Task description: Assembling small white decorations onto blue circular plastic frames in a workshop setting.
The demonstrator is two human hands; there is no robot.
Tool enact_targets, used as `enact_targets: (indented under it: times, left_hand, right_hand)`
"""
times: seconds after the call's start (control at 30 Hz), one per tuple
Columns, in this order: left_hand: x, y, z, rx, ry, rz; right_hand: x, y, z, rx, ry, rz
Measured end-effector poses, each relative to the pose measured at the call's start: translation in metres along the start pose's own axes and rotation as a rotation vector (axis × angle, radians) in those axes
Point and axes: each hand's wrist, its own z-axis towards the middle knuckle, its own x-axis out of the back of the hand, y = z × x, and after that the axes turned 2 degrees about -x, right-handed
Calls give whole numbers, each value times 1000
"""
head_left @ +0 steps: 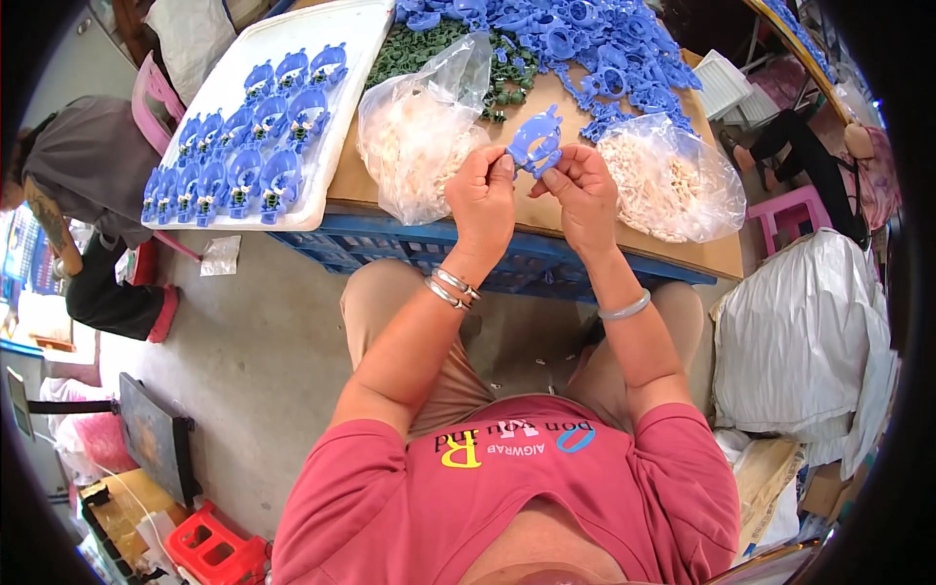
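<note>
A blue plastic figure part [535, 142] with an opening in its middle is held up between my two hands, above the near edge of the cardboard-topped table. My left hand [483, 195] pinches its left side between thumb and fingers. On the other side, my right hand [583, 190] grips the lower right edge. Close to my left hand lies an open clear bag of small pale pieces [414, 146]. A second clear bag of pale pieces [668, 185] sits right of my right hand. Behind them are heaps of green parts [439, 58] and blue parts [585, 44].
On the left, a white foam tray [327, 117] carries rows of blue figures with green pieces in them. Blue crates [390, 244] support the cardboard. A person [88, 185] sits at far left, another person's legs [804, 161] show at right. White sacks [795, 336] stand right of me.
</note>
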Motion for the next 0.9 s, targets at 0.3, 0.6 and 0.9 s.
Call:
enact_targets:
  times: [0.3,0.6,0.9]
  left_hand:
    - [1,3,3,250,11,-352]
    - [-4,-4,2,405,24,-479]
    - [2,-9,8,514,-61,-579]
  right_hand:
    - [-3,3,-2,65,34,-14]
    - [5,6,2,0,83,-115]
    - [8,1,8,-136,3,-123]
